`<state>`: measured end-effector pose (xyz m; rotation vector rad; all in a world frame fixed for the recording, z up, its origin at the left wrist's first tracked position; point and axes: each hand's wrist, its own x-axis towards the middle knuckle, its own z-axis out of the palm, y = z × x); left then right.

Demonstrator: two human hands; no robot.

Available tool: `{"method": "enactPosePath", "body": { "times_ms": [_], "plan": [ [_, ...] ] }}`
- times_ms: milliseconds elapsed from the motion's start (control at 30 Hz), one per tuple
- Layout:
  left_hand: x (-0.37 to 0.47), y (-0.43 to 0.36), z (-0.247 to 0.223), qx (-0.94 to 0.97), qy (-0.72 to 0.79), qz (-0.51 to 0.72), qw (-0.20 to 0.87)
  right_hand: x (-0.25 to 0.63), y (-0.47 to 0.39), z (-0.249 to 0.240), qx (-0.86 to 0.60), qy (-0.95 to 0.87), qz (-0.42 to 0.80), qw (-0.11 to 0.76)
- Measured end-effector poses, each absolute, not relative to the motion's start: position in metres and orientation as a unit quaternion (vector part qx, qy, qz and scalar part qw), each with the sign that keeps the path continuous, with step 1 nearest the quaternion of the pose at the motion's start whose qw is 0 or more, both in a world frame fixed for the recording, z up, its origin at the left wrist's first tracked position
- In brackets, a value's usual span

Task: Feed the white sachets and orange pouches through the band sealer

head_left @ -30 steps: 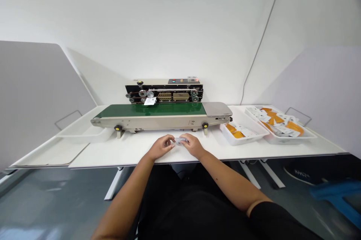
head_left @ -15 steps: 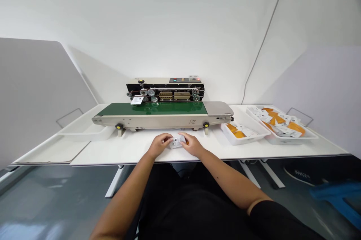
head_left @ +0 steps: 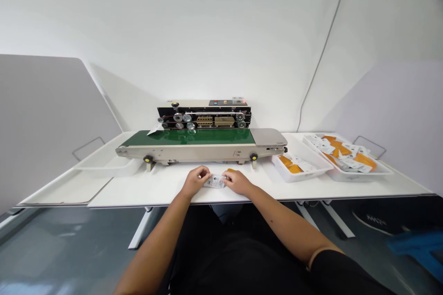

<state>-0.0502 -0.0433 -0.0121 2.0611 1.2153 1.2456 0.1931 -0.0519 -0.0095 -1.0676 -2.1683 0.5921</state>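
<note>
Small flat white packet with dark print [head_left: 215, 182] sits between your two grips, low over the white counter [head_left: 148, 189], near its front edge. Your left grip [head_left: 195, 182] pinches the packet's left end, thumb and fingers closed. Your right grip [head_left: 238, 181] is closed on the right end. Orange patch [head_left: 231, 170] shows at the top of your right grip; cannot tell whether it belongs to the same packet.

Ahead of both grips: long beige machine [head_left: 197, 153] with a glossy green belt [head_left: 207, 136]. Ahead and left of your left grip, a white card-like piece [head_left: 155, 129] stands tilted at the belt's far edge, by the rollers.

Right of your right grip: smaller white plastic tray [head_left: 300, 176], orange and white packets inside; farther right, a larger white plastic tray [head_left: 362, 177], similarly filled.
</note>
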Motion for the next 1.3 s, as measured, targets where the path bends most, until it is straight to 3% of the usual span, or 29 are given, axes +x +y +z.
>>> {"method": "enactPosePath", "body": {
  "times_ms": [133,333,533,800,1300],
  "plan": [
    [-0.053,-0.043,-0.012,0.722,0.435,0.493,0.215,0.211,-0.044,0.027,-0.410,-0.817,0.224,0.338],
    [-0.055,-0.042,-0.014,0.725,0.434,0.496,0.199,0.260,0.003,0.107,-0.401,-0.661,0.295,0.562],
    [-0.052,-0.047,-0.009,0.736,0.435,0.481,0.193,0.301,0.061,0.144,-0.448,-0.473,0.296,0.698],
    [-0.051,-0.049,-0.006,0.760,0.429,0.453,0.182,0.289,0.098,0.129,-0.508,-0.381,0.387,0.668],
    [-0.051,-0.050,-0.003,0.773,0.425,0.441,0.166,0.238,0.098,0.126,-0.544,-0.438,0.418,0.581]
  ]
}}
